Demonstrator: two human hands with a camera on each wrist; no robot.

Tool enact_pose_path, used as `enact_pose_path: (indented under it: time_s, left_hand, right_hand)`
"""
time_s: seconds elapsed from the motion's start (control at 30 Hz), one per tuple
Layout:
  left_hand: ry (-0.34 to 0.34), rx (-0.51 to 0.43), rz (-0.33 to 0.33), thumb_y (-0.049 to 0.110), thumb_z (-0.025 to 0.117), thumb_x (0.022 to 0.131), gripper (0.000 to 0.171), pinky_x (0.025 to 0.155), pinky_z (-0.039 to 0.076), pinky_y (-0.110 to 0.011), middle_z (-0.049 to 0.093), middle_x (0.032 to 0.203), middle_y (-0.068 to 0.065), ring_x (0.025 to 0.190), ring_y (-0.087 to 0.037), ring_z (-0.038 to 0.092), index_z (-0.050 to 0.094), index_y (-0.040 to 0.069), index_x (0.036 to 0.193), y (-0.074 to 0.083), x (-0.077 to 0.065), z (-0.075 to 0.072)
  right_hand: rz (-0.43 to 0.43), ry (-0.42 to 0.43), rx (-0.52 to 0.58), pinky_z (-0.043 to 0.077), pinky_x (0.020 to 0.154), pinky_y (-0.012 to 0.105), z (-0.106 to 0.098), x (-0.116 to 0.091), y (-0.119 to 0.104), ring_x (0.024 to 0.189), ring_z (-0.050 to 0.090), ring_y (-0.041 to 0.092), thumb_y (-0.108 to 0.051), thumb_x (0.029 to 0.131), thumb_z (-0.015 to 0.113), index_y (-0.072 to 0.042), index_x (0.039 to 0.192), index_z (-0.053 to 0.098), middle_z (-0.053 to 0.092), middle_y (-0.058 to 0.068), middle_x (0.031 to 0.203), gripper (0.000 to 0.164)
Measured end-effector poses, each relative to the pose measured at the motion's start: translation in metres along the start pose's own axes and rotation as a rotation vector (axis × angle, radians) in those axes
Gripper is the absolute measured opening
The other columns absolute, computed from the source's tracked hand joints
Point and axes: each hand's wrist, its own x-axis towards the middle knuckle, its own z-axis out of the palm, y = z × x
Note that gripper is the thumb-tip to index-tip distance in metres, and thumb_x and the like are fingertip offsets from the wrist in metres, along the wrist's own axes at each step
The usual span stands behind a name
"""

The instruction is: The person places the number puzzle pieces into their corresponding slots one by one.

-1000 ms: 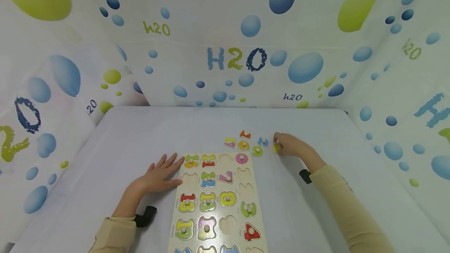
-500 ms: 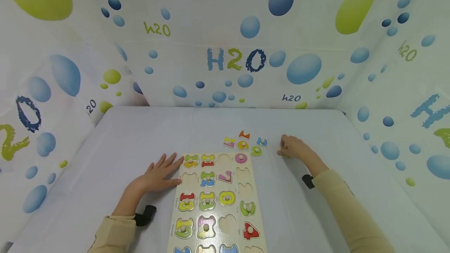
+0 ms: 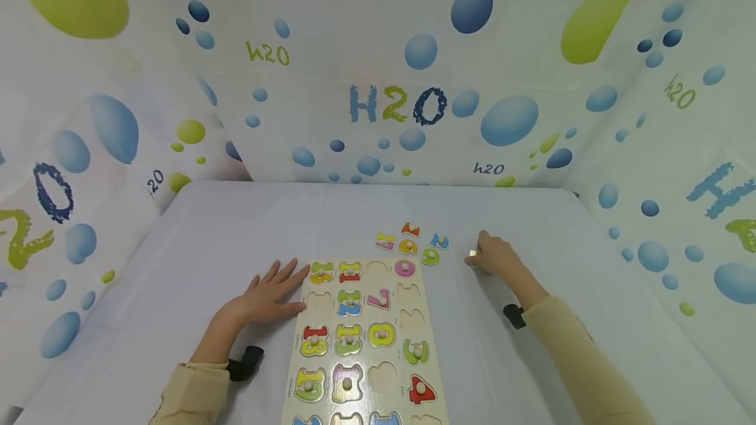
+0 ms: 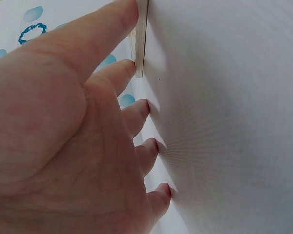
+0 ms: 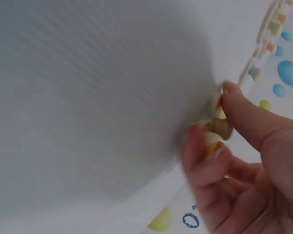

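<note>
Out to the right of the board, my right hand [image 3: 499, 260] pinches a small wooden number puzzle piece [image 3: 474, 255] between thumb and fingers, low over the cloth. In the right wrist view its yellow colour and round knob [image 5: 222, 128] show, but the number is covered. My left hand [image 3: 268, 297] lies with spread fingers on the table. Its thumb and index fingertip touch the left edge of the wooden number board [image 3: 384, 379], which carries several knobbed number pieces and several bare recesses.
Behind the board's top right corner lie several loose number pieces: an orange-red one [image 3: 411, 229], a yellow-and-pink one [image 3: 386, 241], a yellow-orange one [image 3: 408, 246], a blue one [image 3: 440, 241] and a green one [image 3: 431, 256]. A printed curtain [image 3: 319, 117] stands behind the white table.
My right hand has drawn the yellow piece a little to the right, away from the loose pieces, and its fingers have turned around it. My left hand stays put.
</note>
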Motion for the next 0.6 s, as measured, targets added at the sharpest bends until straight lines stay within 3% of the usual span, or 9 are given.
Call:
enact_pose_path:
  time_s: [0.23, 0.37, 0.47, 0.6]
  left_hand:
    - [0.006, 0.01, 0.002, 0.041, 0.062, 0.088, 0.075, 0.098, 0.003, -0.068, 0.017, 0.15, -0.025, 0.134, -0.049, 0.002, 0.031, 0.006, 0.146, 0.0, 0.0, 0.0]
    - [0.007, 0.004, 0.003, 0.041, 0.062, 0.088, 0.075, 0.098, 0.003, -0.068, 0.017, 0.15, -0.025, 0.134, -0.049, 0.002, 0.031, 0.005, 0.146, 0.0, -0.001, 0.0]
    - [0.003, -0.001, 0.011, 0.041, 0.062, 0.088, 0.074, 0.098, 0.003, -0.068, 0.016, 0.15, -0.025, 0.134, -0.049, 0.002, 0.031, 0.005, 0.146, 0.0, 0.0, 0.0]
    - [0.002, 0.011, 0.011, 0.04, 0.062, 0.088, 0.074, 0.098, 0.004, -0.069, 0.017, 0.149, -0.026, 0.134, -0.049, 0.003, 0.031, 0.005, 0.146, 0.001, 0.0, -0.002]
  right_hand:
    - [-0.179, 0.103, 0.184, 0.045, 0.053, 0.031, 0.004, -0.013, 0.008, 0.059, 0.053, 0.017, 0.002, 0.087, 0.063, 0.001, 0.104, 0.05, 0.057, 0.006, 0.07, 0.021]
    - [-0.257, 0.118, 0.307, 0.049, 0.054, 0.03, 0.004, -0.031, 0.002, 0.058, 0.057, 0.014, 0.005, 0.089, 0.059, -0.001, 0.104, 0.053, 0.058, 0.004, 0.072, 0.018]
    - [-0.322, 0.084, 0.413, 0.052, 0.055, 0.03, 0.008, -0.052, -0.01, 0.059, 0.059, 0.014, 0.005, 0.088, 0.06, -0.003, 0.103, 0.056, 0.059, 0.003, 0.075, 0.017]
    - [-0.446, -0.065, 0.492, 0.052, 0.055, 0.028, 0.021, -0.087, -0.034, 0.059, 0.057, 0.012, 0.001, 0.089, 0.061, -0.009, 0.101, 0.061, 0.059, -0.001, 0.075, 0.016]
